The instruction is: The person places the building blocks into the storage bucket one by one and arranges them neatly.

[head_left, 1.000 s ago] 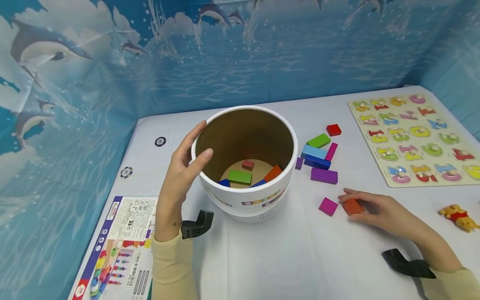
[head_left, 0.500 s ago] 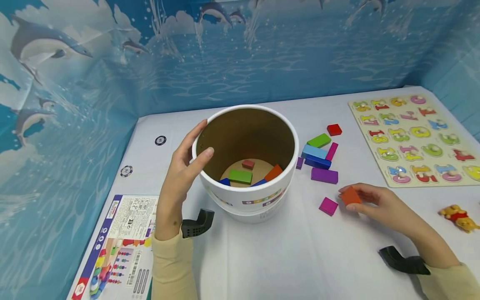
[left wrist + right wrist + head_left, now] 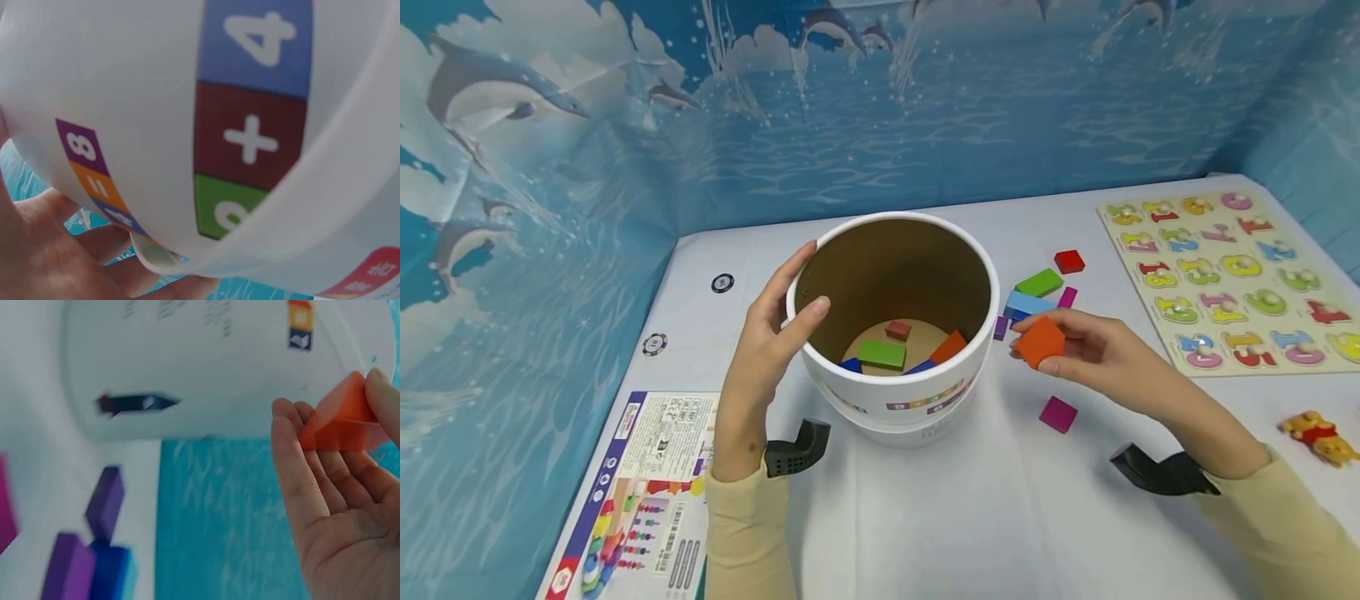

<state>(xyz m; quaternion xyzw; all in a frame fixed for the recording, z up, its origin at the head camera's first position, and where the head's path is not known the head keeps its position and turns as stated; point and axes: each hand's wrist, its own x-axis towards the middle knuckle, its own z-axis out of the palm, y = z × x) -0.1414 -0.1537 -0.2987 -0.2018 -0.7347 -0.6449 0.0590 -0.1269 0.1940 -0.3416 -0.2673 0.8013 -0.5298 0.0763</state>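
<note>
A white bucket [image 3: 891, 400] stands upright with several blocks on its floor, among them a green block [image 3: 882, 355] and an orange-red block [image 3: 949, 347]. My left hand [image 3: 763, 354] grips the bucket's left rim, thumb hooked over the edge and fingers along the outer wall. In the left wrist view those fingers lie against the wall's number stickers [image 3: 253, 137]. Pinched between thumb and fingers of my right hand [image 3: 1097, 354] is an orange triangular block [image 3: 1040, 342], raised over the table right of the bucket. The right wrist view shows its wedge shape.
Right of the bucket lie a purple block, partly hidden, a light blue block [image 3: 1028, 303], a green block [image 3: 1038, 282], a red block [image 3: 1070, 262] and a magenta block [image 3: 1058, 414]. A number puzzle board [image 3: 1232, 287], a bear figure [image 3: 1321, 437] and a printed box [image 3: 655, 492] flank them.
My right hand has lifted the orange block off the table and carried it left and away from me, towards the bucket. The left hand stays on the rim.
</note>
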